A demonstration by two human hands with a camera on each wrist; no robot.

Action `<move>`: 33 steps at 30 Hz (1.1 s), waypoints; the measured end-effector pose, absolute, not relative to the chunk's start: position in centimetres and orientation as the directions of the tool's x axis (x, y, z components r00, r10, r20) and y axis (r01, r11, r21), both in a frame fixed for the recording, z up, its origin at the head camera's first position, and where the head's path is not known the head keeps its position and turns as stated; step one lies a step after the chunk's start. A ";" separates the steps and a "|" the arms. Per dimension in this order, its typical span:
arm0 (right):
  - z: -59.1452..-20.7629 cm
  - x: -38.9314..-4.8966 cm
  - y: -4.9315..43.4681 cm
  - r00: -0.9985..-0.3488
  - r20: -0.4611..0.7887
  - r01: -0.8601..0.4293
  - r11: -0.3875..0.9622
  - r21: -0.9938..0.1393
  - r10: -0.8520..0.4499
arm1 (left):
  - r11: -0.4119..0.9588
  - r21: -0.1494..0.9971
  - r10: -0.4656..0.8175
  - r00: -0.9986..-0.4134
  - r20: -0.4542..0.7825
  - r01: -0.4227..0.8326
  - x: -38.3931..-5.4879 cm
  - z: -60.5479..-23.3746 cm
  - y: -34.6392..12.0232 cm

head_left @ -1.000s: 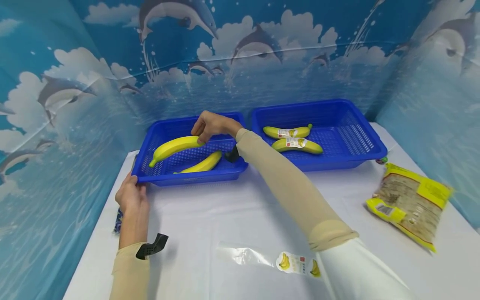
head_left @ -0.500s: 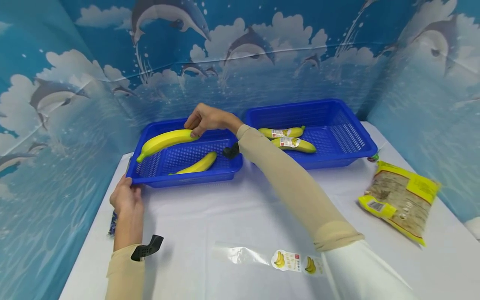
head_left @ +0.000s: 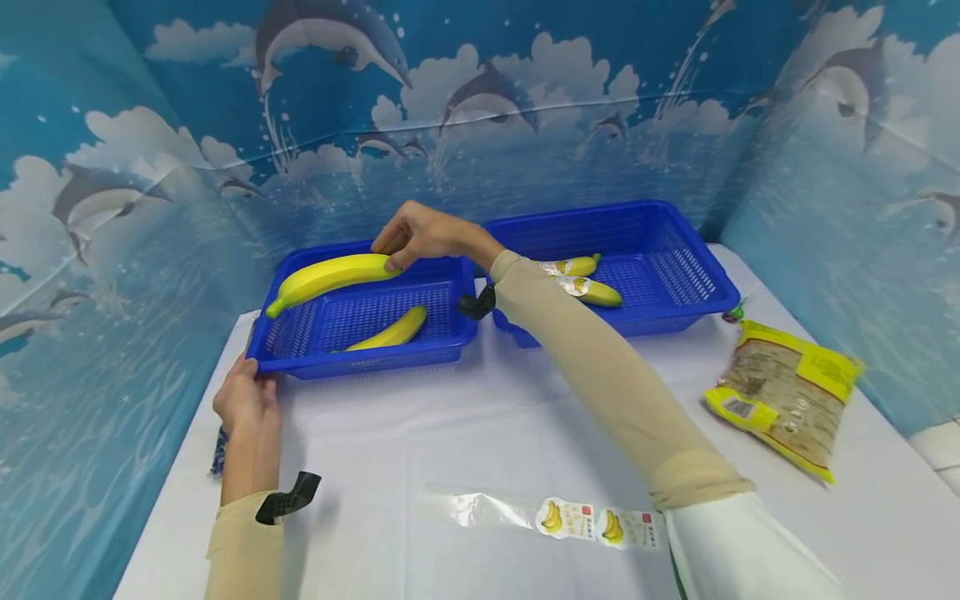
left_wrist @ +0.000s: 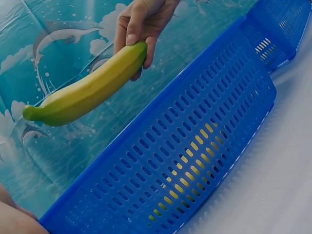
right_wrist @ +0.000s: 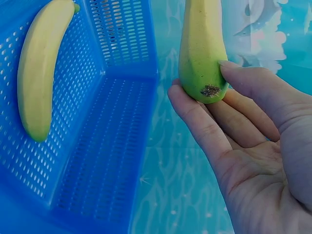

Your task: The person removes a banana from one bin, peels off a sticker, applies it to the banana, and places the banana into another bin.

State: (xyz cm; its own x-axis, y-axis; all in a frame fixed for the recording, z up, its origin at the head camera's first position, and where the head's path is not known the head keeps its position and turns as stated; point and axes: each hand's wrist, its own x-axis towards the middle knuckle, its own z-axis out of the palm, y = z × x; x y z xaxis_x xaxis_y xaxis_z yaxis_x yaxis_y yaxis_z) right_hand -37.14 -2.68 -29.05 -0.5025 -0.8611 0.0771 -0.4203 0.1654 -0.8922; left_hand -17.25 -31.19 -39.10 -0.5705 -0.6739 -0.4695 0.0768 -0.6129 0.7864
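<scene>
In the head view, my right hand [head_left: 427, 233] pinches one end of a yellow banana [head_left: 330, 277] between thumb and fingers. The banana is held above the left blue basket [head_left: 367, 360], its green-tipped stem end pointing left. At that basket's front left corner, my left hand [head_left: 246, 404] grips the rim. Only a small part of this hand shows at the lower left of the left wrist view. A second banana [right_wrist: 39, 73] lies inside the left basket against its front wall, as the right wrist view shows. The raised banana's dark blossom end sits between the right thumb and fingers.
Beside it stands another blue basket [head_left: 637, 323] with two labelled bananas [head_left: 596, 292], partly behind the right sleeve. A yellow-edged bag [head_left: 787, 396] lies at right. A clear strip with banana stickers [head_left: 566, 518] lies in front. Dolphin-printed curtains [head_left: 480, 167] enclose the table.
The right hand has lifted the banana slightly higher over the left basket. The left hand stays at the basket corner. The whole head view has shifted a little.
</scene>
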 end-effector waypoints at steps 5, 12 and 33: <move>-28.6 -36.5 -1.6 -0.503 0.080 -0.429 0.168 -0.888 -0.861 | -0.623 0.777 -0.672 -0.568 -0.475 0.088 -17.1 -39.0 -31.1; -28.2 -35.6 0.0 -0.510 0.111 -0.505 0.193 -0.841 -0.853 | -0.627 0.772 -0.668 -0.579 -0.468 0.101 -17.0 -38.9 -31.1; -27.3 -32.2 6.8 -0.515 0.165 -0.588 0.206 -0.782 -0.841 | -0.648 0.754 -0.651 -0.590 -0.477 0.106 -16.7 -39.1 -31.2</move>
